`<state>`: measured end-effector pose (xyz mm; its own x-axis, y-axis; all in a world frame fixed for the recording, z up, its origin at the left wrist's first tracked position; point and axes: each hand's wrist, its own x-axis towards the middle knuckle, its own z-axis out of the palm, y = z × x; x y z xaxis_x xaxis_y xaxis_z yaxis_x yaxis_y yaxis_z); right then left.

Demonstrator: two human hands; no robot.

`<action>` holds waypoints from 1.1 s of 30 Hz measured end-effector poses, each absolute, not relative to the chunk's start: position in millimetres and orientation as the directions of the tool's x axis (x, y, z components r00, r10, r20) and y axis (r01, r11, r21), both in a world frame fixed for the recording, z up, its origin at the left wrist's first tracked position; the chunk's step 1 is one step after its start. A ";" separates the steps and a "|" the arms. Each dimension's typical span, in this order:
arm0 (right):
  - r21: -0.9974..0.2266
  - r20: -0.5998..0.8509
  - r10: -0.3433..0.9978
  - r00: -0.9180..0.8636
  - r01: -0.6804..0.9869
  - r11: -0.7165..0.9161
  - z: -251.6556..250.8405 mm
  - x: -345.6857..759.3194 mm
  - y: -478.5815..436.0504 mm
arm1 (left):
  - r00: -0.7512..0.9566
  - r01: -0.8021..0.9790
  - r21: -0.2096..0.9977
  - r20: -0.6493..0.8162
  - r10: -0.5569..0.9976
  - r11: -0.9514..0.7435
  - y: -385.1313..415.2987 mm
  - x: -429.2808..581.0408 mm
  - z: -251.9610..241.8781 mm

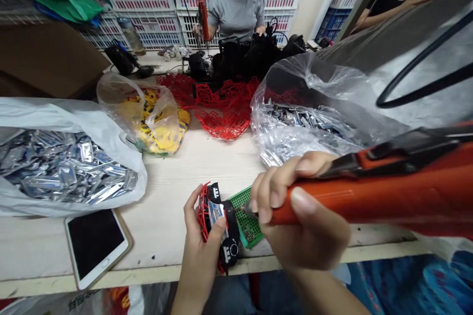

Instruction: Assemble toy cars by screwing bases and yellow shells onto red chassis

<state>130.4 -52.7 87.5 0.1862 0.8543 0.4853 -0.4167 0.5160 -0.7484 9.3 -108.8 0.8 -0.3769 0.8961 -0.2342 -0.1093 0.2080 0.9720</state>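
My left hand point(205, 236) grips a small assembly point(218, 224) of black, red and silver parts near the table's front edge, its thumb on the silver piece. My right hand point(295, 202) is wrapped round an orange power screwdriver point(354, 197), which lies nearly level and points left. The driver's tip is close to the black part of the assembly; whether they touch I cannot tell. Just behind and to the right of the assembly, a green basket point(250, 234) holds small screws and is partly hidden by my right hand.
A phone point(96, 243) lies at the left front. Bags of silver packets point(70, 167) and yellow pieces point(162, 128) stand left, another silver-filled bag point(295, 133) right. Red lattice parts point(225, 113) lie mid-table. Across the table, a person point(238, 5) sits behind black parts, near a hanging orange screwdriver point(203, 17).
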 end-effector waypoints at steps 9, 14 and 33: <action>-0.730 0.504 0.847 0.169 -0.441 0.522 83.4 112.6 -48.4 | -0.358 -0.145 0.967 -0.248 0.900 0.209 -108.5 10.3 2.7; -0.750 0.491 0.851 0.187 -0.405 0.522 86.2 108.1 -48.6 | -0.354 -0.127 0.970 -0.239 0.904 0.207 -108.6 11.3 4.8; -0.684 0.485 0.854 0.188 -0.527 0.505 78.5 100.0 -52.9 | -0.367 0.022 0.981 -0.169 0.915 0.190 -107.8 15.6 12.5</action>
